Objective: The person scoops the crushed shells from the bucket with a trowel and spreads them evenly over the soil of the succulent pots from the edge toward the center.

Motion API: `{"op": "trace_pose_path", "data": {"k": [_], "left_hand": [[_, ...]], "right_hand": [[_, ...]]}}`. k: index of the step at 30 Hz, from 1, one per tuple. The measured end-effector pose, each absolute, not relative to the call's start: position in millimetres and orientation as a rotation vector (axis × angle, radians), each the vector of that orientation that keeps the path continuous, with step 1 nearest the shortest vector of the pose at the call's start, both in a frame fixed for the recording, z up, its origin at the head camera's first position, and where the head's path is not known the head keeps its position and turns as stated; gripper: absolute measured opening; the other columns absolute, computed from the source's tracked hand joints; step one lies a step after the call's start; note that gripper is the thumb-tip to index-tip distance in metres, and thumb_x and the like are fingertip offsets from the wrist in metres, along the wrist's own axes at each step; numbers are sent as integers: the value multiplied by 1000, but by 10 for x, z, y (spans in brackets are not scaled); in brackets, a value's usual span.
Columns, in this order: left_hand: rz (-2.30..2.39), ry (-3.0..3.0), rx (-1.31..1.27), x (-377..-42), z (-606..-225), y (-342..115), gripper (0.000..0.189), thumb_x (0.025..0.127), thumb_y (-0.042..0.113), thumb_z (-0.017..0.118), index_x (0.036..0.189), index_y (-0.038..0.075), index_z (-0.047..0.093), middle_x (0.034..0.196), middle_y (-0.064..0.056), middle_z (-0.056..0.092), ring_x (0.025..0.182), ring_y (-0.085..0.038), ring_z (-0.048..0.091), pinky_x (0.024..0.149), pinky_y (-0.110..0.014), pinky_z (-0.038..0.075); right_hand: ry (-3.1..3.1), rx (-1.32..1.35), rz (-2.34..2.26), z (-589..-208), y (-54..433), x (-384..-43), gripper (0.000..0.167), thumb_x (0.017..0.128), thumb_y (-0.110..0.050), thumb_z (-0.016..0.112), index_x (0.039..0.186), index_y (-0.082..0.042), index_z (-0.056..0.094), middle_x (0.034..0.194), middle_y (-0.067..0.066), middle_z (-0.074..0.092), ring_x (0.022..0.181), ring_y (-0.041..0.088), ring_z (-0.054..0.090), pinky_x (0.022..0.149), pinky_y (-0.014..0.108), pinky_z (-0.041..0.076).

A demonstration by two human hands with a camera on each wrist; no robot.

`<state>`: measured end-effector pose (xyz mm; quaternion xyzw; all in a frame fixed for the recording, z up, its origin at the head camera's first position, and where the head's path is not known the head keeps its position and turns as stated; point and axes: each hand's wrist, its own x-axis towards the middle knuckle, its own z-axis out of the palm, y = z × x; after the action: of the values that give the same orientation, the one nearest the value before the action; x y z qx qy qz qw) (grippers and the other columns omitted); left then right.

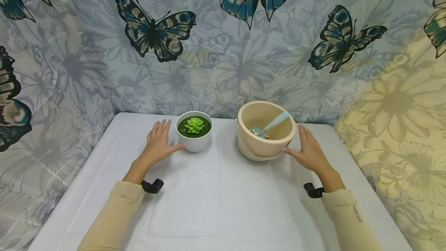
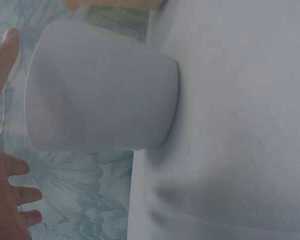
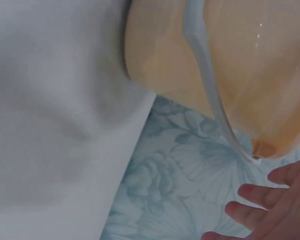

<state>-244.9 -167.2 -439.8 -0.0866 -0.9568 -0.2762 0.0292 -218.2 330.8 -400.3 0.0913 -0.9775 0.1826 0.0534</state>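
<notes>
A white pot (image 1: 196, 143) stands toward the back of the table, left of centre, with a green succulent (image 1: 194, 124) in dark filling. Beside it on the left is my left hand (image 1: 158, 144), fingers extended and thumb spread toward the pot's front. Further right stands a cream bucket (image 1: 256, 148) with a white handle (image 3: 210, 80) hanging down its side. A light-blue shovel (image 1: 277, 121) leans inside it, its blade among small pale bits at the bottom. My right hand (image 1: 309, 153) is at the bucket's right side, fingers straight, thumb tip right by its wall.
A white cloth (image 1: 216, 204) covers the table. Behind it and along both sides hangs a grey-blue backdrop (image 1: 216, 84) with flowers and butterflies, lit yellow at the right. A black wrist device (image 1: 152, 186) sits at my left cuff, another (image 1: 313, 191) at my right.
</notes>
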Motion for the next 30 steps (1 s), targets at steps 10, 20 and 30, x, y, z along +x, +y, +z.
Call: {"op": "trace_pose_path", "data": {"k": [10,20,30], "left_hand": [[-947,-2926,-276,-2502,-4298,-1609,113,79,68,65,157,8,11,163,-20,7,151,-40,-1,117,-66,7],[-1028,-2905,-296,-2507,-4201,-1525,113,78,66,67,157,8,11,163,-20,8,152,-38,-2,117,-65,3],[-1079,-2899,-355,-2538,-4105,-1463,112,79,70,63,157,10,11,163,-19,8,151,-38,-3,118,-63,0]], "right_hand": [[-2994,298,669,-3867,3294,-2261,108,91,-55,59,153,7,-4,156,37,9,142,57,15,109,72,20],[-3048,254,777,-3746,3258,-2286,105,93,-54,56,154,5,-7,157,36,4,144,56,9,109,74,18],[-3046,252,807,-3678,3226,-2333,99,95,-47,57,153,6,-3,158,35,4,144,55,8,110,73,16]]}}
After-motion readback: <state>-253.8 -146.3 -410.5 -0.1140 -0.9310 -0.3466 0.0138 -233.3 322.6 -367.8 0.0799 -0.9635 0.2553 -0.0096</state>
